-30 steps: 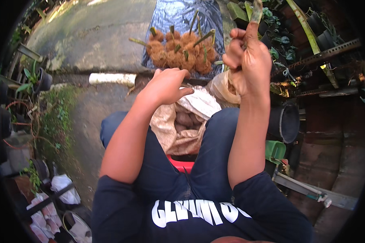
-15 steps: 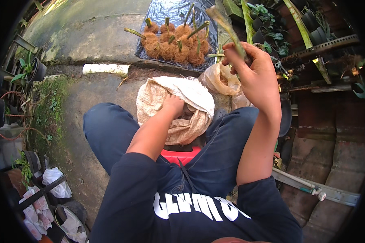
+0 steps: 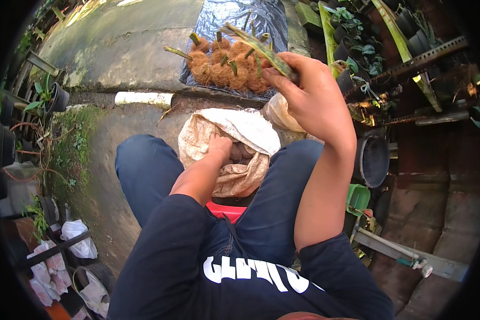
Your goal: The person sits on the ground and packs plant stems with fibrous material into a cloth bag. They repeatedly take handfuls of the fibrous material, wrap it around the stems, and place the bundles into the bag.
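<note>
My right hand (image 3: 316,95) is raised on the right, thumb and fingers pinching a long, mottled green leaf cutting (image 3: 256,47) with a dry brownish far end. My left hand (image 3: 218,146) reaches into the mouth of a pale woven sack (image 3: 240,184) standing between my knees. Its fingers look curled near the sack's inner wall, and their tips are hidden. Dark brown lumps (image 3: 241,153) show inside the sack beside that hand. Beyond it, several balls of brown fibre (image 3: 218,72) with green leaf cuttings standing in them sit together on a black plastic sheet (image 3: 205,18).
A smaller translucent bag (image 3: 282,113) stands behind the sack, partly covered by my right arm. A white block (image 3: 144,99) lies on the concrete. Potted plants (image 3: 352,50) line a rack at right, near a dark bucket (image 3: 373,159) and green container (image 3: 358,198). Another pot (image 3: 56,98) hangs at left.
My right hand has come lower and leftward, swinging the leaf cutting from steep to slanting left over the fibre balls. My left hand has shifted slightly inside the sack, showing more brown lumps.
</note>
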Available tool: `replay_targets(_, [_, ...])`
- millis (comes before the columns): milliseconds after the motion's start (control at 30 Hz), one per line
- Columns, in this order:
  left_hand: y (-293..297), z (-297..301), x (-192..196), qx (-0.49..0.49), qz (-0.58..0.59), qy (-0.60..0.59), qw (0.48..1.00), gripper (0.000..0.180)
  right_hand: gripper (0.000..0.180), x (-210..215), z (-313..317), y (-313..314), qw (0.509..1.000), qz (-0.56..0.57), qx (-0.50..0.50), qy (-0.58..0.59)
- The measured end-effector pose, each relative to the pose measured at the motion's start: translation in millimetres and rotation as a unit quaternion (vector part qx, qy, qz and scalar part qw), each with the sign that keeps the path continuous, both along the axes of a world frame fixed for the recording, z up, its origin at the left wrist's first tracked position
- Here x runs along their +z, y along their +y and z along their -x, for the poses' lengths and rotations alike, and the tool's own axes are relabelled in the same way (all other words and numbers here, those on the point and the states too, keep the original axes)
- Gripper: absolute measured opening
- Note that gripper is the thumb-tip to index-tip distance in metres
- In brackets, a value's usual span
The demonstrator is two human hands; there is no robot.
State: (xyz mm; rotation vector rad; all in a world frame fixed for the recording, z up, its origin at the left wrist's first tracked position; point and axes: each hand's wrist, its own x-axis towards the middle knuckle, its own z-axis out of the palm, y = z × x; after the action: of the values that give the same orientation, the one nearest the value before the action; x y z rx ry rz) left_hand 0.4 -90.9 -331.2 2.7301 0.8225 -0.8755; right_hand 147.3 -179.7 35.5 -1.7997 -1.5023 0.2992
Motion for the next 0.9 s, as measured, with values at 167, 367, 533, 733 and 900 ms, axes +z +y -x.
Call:
replay_targets(167, [12.1,-4.2,2.7,0.071,0.129,-0.008,0.989,0.067,0.035,-1.0,-5.5,-0.8,0.997,-0.042,-0.013,-0.056])
replay_targets(367, [1.4,6.3,-21.9,0.091,0.129,-0.072,0.985,0.088,0.037,-3.3,-6.7,4.0,0.997,-0.064,-0.009,-0.046])
replay_targets(533, [-5.6,-5.8,5.9,0.016,0.184,-0.053,0.981,0.078,0.035,2.0,-6.9,2.1,0.999,-0.033,-0.004,-0.012])
replay_targets(733, [19.9,-23.7,56.5,0.029,0.194,-0.070,0.978,0.068,0.040,-7.4,-16.4,17.5,0.992,-0.026,-0.038,0.119])
replay_targets(900, [88.1,-44.3,163.7,0.054,0.260,-0.017,0.964,0.083,0.033,-25.0,-42.6,31.2,0.988,0.009,-0.091,0.128])
